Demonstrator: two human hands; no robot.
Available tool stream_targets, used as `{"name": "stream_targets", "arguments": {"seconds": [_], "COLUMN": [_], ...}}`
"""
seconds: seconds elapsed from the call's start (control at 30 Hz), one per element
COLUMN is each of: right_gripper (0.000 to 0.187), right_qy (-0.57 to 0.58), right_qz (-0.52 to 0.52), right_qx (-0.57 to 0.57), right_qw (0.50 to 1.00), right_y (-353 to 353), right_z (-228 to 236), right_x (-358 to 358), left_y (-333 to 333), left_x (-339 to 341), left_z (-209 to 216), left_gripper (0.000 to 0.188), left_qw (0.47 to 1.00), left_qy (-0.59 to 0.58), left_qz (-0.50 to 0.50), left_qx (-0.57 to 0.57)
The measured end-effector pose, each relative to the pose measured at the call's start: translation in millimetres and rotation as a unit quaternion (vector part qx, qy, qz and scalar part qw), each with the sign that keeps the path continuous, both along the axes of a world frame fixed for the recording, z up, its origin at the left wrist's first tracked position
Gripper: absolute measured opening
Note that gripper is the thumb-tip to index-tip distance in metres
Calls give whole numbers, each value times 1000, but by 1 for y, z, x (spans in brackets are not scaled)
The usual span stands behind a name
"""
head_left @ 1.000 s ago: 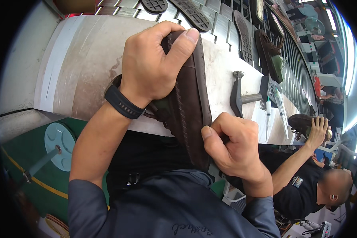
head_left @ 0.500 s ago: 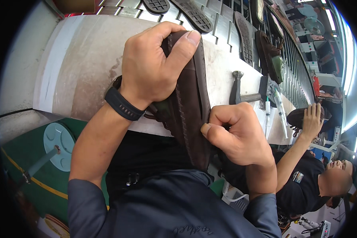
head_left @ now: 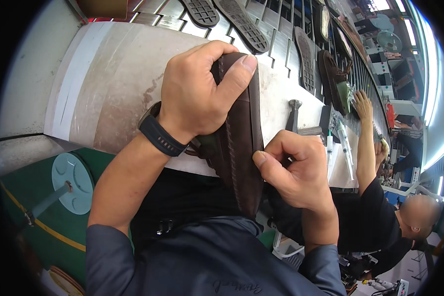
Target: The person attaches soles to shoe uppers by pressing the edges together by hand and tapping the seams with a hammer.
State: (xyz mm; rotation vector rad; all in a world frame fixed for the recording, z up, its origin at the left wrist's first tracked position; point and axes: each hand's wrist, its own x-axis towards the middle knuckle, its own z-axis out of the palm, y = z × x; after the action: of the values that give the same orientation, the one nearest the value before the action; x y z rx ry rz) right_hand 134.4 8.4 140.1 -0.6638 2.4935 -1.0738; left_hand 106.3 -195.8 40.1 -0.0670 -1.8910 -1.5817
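A dark brown leather shoe [head_left: 241, 143] stands on edge over the near rim of a worn white workbench [head_left: 113, 93], its toe pointing away from me. My left hand [head_left: 197, 96], with a dark band on the wrist, wraps over the toe end and grips it. My right hand [head_left: 293, 172] pinches the side seam of the shoe between thumb and curled fingers, close to the heel end. The inside of the shoe is hidden by my left hand.
Several dark shoe soles [head_left: 241, 19] and a brown shoe [head_left: 333, 79] lie on a slatted conveyor behind the bench. A hammer [head_left: 293, 116] lies on the bench to the right. A co-worker's arm [head_left: 365, 143] reaches to the conveyor. A teal disc [head_left: 74, 182] sits on a green machine at lower left.
My right hand has slid a little up the shoe's side seam. The co-worker's hand has risen from bench level to the conveyor. My left hand's hold is unchanged.
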Motion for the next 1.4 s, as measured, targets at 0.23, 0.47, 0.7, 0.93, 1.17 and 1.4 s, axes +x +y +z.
{"name": "stream_targets", "arguments": {"seconds": [0.23, 0.47, 0.7, 0.93, 1.17, 1.4], "right_gripper": [25, 29, 28, 24, 26, 25], "right_qy": [-35, -130, -66, -68, -48, -92], "right_qz": [1, -13, -18, -25, -20, -21], "right_qx": [14, 5, -24, -51, -64, -116], "right_qw": [999, 991, 997, 996, 997, 989], "right_y": [-2, -4, -6, -17, -25, -23], "right_z": [6, 3, -1, -3, -4, -22], "right_x": [-7, -21, -18, -32, -42, -63], "left_y": [1, 0, -1, -7, -4, -7], "left_x": [-2, -1, 1, 5, 1, 1], "left_z": [-2, -2, 3, 2, 0, 2], "left_gripper": [39, 39, 39, 36, 36, 29], "left_qw": [1000, 1000, 1000, 998, 1000, 1000], "left_qy": [21, -9, -17, -18, 1, 16], "left_qz": [7, -8, -5, -13, 7, -10], "left_qx": [-10, 5, -2, -55, -22, 1]}}
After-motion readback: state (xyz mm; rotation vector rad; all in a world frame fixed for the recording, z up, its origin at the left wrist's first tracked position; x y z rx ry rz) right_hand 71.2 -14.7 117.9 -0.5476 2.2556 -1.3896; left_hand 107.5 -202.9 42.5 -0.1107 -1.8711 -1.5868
